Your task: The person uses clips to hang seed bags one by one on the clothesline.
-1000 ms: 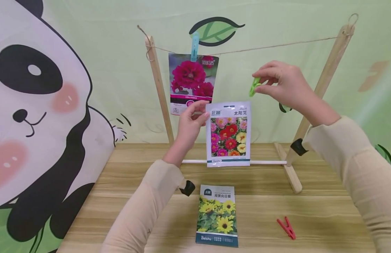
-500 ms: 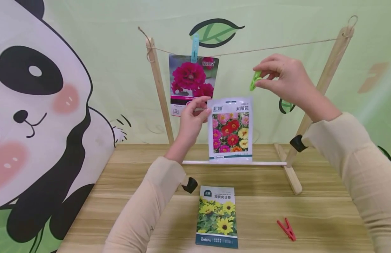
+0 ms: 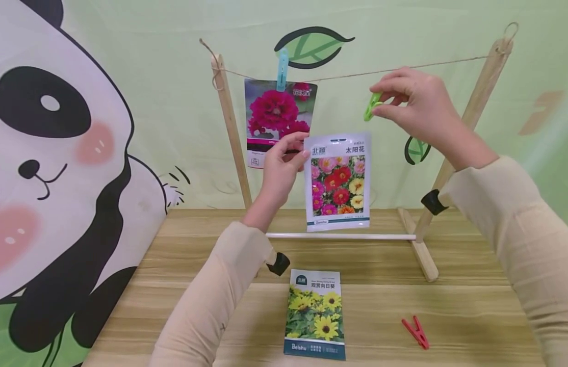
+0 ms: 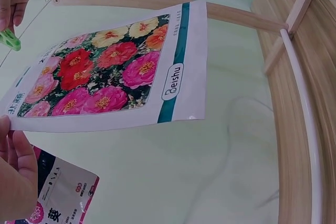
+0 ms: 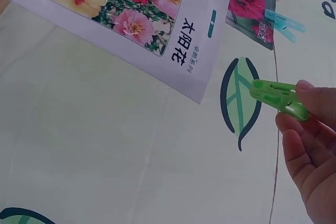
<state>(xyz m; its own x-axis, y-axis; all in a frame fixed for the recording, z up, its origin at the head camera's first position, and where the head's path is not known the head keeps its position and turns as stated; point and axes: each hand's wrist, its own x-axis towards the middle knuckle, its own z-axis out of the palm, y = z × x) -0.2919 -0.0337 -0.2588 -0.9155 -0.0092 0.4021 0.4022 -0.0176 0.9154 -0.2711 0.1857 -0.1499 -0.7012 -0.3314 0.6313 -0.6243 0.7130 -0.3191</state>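
My left hand [image 3: 282, 165] pinches the upper left edge of a white seed packet [image 3: 340, 183] with red, pink and yellow flowers, held upright below the string [image 3: 343, 77]. In my right hand [image 3: 419, 109] a green clothespin [image 3: 371, 107] is pinched between thumb and fingers, above the packet's right corner and apart from it. The right wrist view shows the green clothespin [image 5: 281, 97] with its nose toward the left. Behind my left hand, a magenta-flower seed packet [image 3: 277, 114] hangs on the string under a blue clothespin [image 3: 282, 71].
A sunflower seed packet [image 3: 315, 316] lies flat on the wooden table [image 3: 376, 306], with a red clothespin [image 3: 417, 331] to its right. Wooden posts [image 3: 233, 132] carry the string, and a white rod [image 3: 389, 236] joins them low down. A panda-print backdrop [image 3: 183, 127] stands behind.
The white seed packet has risen and shifted slightly right in my left hand. My right hand has moved up toward the string with the green clothespin.
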